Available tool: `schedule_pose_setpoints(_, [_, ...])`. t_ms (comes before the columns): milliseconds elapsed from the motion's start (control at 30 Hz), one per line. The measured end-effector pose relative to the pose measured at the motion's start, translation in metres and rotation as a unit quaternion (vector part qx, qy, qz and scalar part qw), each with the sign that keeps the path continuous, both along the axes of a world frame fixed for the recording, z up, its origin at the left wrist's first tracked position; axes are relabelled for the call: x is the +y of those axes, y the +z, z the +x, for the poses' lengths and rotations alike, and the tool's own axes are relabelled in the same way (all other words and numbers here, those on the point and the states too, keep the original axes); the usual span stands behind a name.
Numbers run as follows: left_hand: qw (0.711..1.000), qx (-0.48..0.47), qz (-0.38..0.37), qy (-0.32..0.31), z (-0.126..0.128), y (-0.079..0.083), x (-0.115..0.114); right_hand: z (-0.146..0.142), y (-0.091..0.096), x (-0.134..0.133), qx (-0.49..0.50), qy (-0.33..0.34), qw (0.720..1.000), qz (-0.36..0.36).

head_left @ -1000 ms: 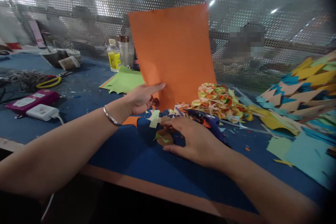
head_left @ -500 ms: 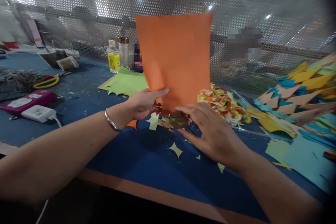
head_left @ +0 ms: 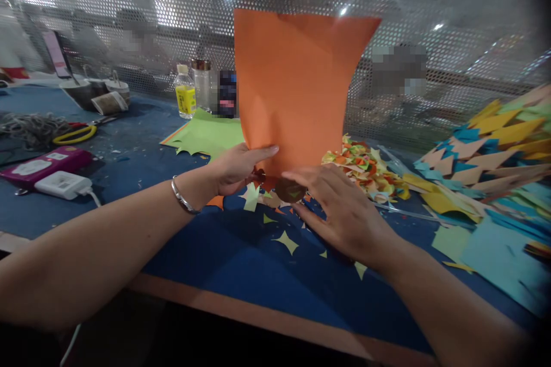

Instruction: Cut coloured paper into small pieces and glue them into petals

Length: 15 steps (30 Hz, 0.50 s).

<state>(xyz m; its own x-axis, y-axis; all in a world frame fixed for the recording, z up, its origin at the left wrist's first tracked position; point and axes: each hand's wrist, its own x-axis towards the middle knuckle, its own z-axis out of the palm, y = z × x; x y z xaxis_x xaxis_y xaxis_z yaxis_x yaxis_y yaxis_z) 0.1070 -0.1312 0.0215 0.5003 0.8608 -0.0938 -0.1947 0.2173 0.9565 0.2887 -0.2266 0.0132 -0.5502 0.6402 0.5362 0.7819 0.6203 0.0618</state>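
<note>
A sheet of orange paper (head_left: 297, 80) stands upright, its top right corner bending outward. My left hand (head_left: 236, 169) pinches its lower left part, thumb in front. At the sheet's bottom edge, the fingers and thumb of my right hand (head_left: 344, 212) close around a round brownish disc-shaped thing (head_left: 291, 190); its exact kind is unclear. Paper scraps lie on the table below, among them a pale green four-pointed scrap (head_left: 286, 242). Behind my right hand rises a heap of small coloured paper pieces (head_left: 365, 166).
Green paper with a scalloped edge (head_left: 210, 132) lies behind my left hand. Farther left are yellow-handled scissors (head_left: 75, 135), a purple box (head_left: 47, 166) and a white adapter (head_left: 64, 184). A bottle (head_left: 185, 94) stands at the back. Cut coloured papers (head_left: 486, 155) pile up at right.
The orange sheet's upper part has swung right and its top right corner now bends outward. The round thing has turned slightly in my right hand. A small green scrap now shows below it.
</note>
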Motion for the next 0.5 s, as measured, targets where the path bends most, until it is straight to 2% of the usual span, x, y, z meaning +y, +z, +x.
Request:
schedule_pose_setpoints(100, [1.000,-0.002,0.027,-0.008,0.001,-0.001,-0.001,0.003,0.000,0.001,-0.026,-0.006,0.999,0.030])
schedule_pose_setpoints(233, [0.995,-0.005,0.096,0.027,0.003,-0.007,0.001,0.008,-0.003,0.004,-0.080,0.014,0.994,0.067])
schedule_pose_setpoints(367, [0.989,-0.013,0.144,0.043,0.002,-0.009,0.003,0.006,-0.002,0.004,-0.086,0.021,0.992,0.095])
schedule_pose_setpoints(500, [0.992,-0.015,0.117,0.032,0.003,-0.011,0.003,0.003,0.002,0.002,-0.046,0.019,0.993,0.107])
